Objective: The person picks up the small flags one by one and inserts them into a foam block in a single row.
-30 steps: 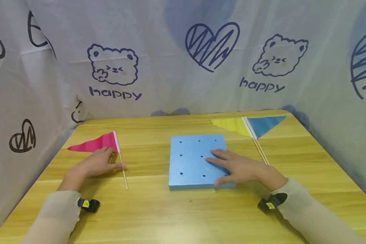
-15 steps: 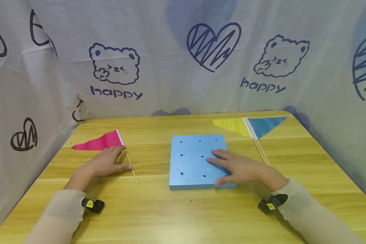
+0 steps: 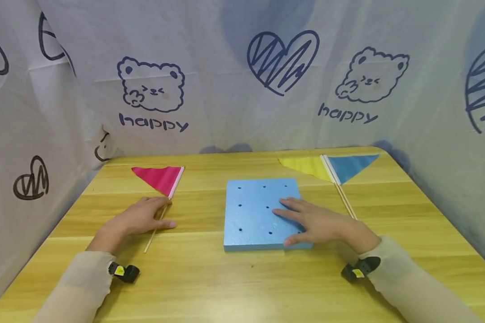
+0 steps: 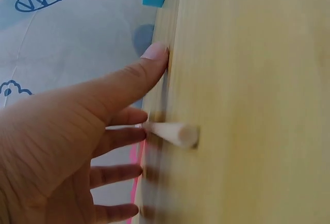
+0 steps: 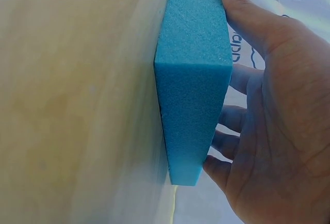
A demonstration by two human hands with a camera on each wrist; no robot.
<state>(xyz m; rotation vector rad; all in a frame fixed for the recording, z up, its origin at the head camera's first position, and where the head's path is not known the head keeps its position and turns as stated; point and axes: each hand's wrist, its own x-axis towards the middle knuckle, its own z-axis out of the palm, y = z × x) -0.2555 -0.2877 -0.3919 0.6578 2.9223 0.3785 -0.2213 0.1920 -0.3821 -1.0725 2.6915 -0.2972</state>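
On the left of the table lies a pink pennant flag [image 3: 159, 178] on a thin wooden stick. My left hand [image 3: 137, 217] is over that stick, fingertips touching it just below the cloth and thumb apart. In the left wrist view the stick's end [image 4: 178, 132] points at the camera, beside spread fingers. At the centre a light blue foam block [image 3: 250, 220] with several small holes in its top lies flat. My right hand [image 3: 317, 222] rests on its right side with fingers spread; the right wrist view shows them along the block's top face.
A yellow pennant flag [image 3: 307, 166] and a blue pennant flag [image 3: 351, 167] lie side by side at the back right, sticks partly behind the right hand. A printed white cloth [image 3: 226, 89] hangs behind and beside the wooden table [image 3: 210, 287].
The pink flag has shifted right and turned, so its stick's lower end now points toward the left forearm. My left hand has moved slightly right. The right hand and block have stayed put.
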